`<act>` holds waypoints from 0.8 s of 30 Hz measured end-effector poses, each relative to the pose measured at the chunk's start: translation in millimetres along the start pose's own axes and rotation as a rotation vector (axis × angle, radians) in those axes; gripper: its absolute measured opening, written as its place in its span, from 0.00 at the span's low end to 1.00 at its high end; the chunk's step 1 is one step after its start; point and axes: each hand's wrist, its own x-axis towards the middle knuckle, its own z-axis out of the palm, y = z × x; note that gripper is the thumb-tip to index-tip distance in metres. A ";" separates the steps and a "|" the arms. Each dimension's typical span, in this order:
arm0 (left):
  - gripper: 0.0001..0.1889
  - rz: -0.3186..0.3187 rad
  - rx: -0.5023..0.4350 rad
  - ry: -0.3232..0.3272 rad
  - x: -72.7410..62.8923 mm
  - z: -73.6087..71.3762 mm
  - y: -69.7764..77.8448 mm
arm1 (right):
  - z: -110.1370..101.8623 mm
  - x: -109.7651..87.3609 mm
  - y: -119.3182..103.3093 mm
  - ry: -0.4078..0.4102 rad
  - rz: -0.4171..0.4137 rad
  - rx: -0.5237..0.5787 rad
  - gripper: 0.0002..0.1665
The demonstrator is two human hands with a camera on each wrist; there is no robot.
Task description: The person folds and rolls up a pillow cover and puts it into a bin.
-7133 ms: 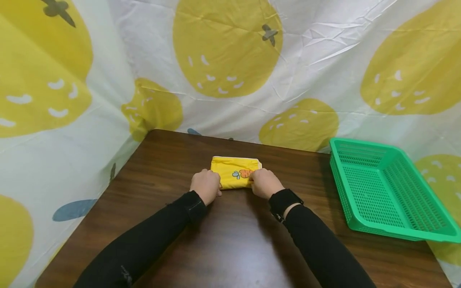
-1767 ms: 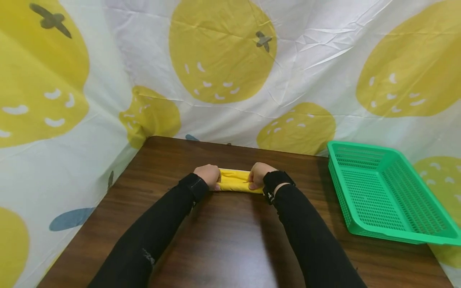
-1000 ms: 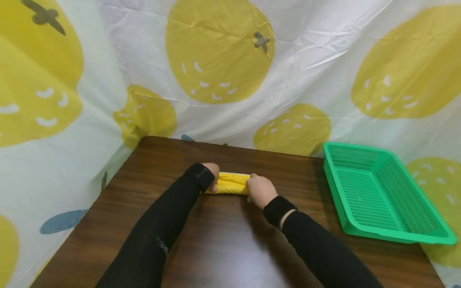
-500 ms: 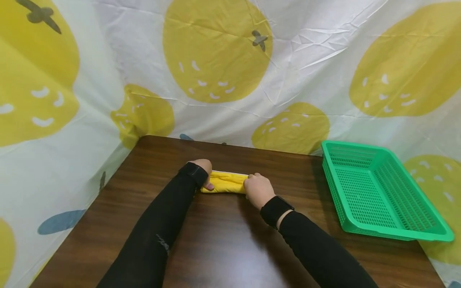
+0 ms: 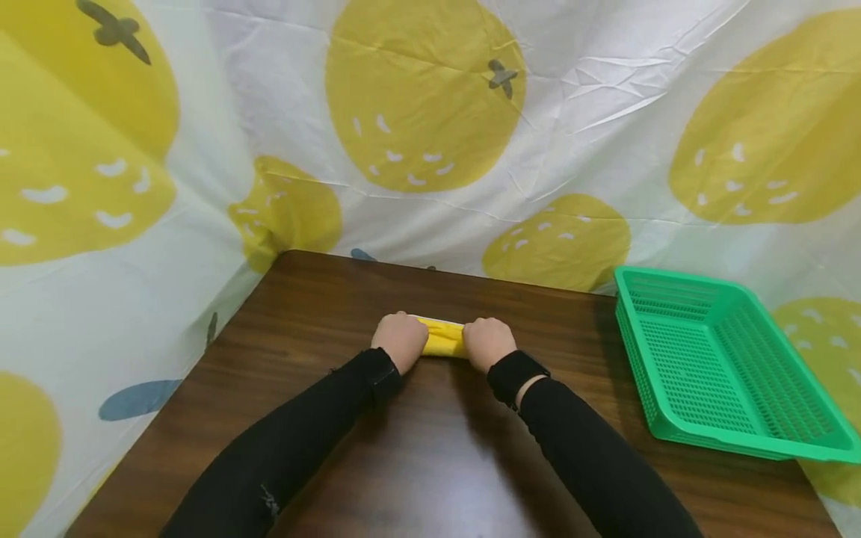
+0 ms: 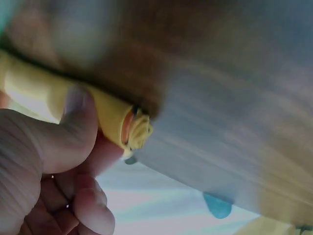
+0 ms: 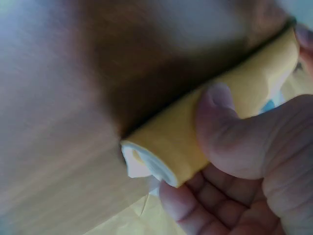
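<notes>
A small yellow cloth (image 5: 444,341) with a white edge lies on the table as a narrow roll between both hands. My left hand (image 5: 400,341) grips its left part. In the left wrist view, the thumb presses on the rolled cloth (image 6: 110,110), whose coiled end shows a bit of orange. At the other end my right hand (image 5: 489,344) pinches the roll, thumb on top and fingers beneath. The right wrist view shows that end of the cloth (image 7: 168,142) with white layers inside the yellow one.
A green plastic basket (image 5: 720,373) with slotted walls stands at the table's right side. The brown wooden table (image 5: 430,448) meets a hanging white sheet (image 5: 282,90) with yellow fruit prints at the back and left.
Earlier the cloth lay wider, its carrot print showing; it is now a narrow roll. Over the last half second my left hand has turned and moved inward along it, nearer the right hand.
</notes>
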 end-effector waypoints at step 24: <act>0.08 -0.129 -0.168 -0.011 -13.3 17.1 -11.9 | -26.2 55.5 19.5 -0.554 0.124 0.127 0.09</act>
